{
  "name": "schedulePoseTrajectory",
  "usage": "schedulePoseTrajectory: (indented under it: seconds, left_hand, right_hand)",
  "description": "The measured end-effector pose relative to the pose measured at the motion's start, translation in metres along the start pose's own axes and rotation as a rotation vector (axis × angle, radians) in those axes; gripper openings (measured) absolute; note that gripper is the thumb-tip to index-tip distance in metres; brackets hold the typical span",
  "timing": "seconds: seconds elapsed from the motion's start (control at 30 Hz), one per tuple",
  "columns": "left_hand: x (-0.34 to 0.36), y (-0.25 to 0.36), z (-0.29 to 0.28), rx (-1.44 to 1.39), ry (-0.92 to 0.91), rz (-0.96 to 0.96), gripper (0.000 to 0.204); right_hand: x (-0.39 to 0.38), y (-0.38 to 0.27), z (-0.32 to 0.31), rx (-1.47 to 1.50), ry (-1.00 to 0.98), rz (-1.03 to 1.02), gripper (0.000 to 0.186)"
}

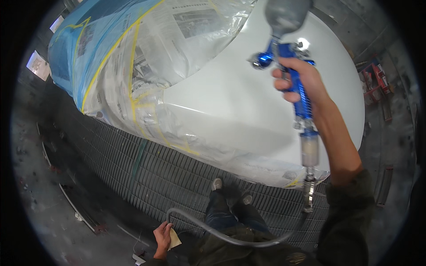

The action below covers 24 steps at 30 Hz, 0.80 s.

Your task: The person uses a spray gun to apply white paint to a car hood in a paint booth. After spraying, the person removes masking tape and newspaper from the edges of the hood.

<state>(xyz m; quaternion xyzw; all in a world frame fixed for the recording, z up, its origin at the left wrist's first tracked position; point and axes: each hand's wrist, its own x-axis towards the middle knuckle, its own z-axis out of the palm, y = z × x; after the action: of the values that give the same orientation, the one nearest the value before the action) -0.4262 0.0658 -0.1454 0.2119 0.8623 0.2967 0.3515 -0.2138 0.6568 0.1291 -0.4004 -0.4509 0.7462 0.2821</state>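
Right hand (310, 82) up front, its grip wrapped round the ribbed handle of a shiny blue spray gun (303, 99), over a glossy, curved white panel (230, 104)! Smooth grey cup (288, 17) on top, metal fittings below. Down low, the left hand (162, 238) has its grip closed on a bending grey hose (222, 236), a flat, pale-yellow sheet (175, 240) at its fingers. Crinkled clear film over newspaper (177, 57) skirts the panel.

Shiny metal spray gun (303, 104), matt rubbery hose (239, 242), smooth glossy panel (244, 115), crinkled newspaper (159, 48), thin plastic sheet (61, 66) far left
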Motion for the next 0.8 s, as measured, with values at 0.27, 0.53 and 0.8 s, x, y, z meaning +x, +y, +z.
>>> schedulePoseTrajectory:
  seconds: [0.27,0.53,0.8]
  left_hand:
    - [0.009,0.021,-0.001,-0.241,-0.002,-0.076,0.018]
    - [-0.005,0.083,0.060,-0.207,-0.204,-0.003,0.014]
    - [-0.048,0.148,0.149,0.000,-0.333,0.266,0.015]
  right_hand:
    - [0.033,-0.011,0.023,-0.099,0.017,-0.052,0.019]
    - [-0.056,-0.031,-0.142,-0.178,0.278,0.014,0.023]
    - [-0.181,-0.053,-0.331,-0.119,0.492,0.044,0.017]
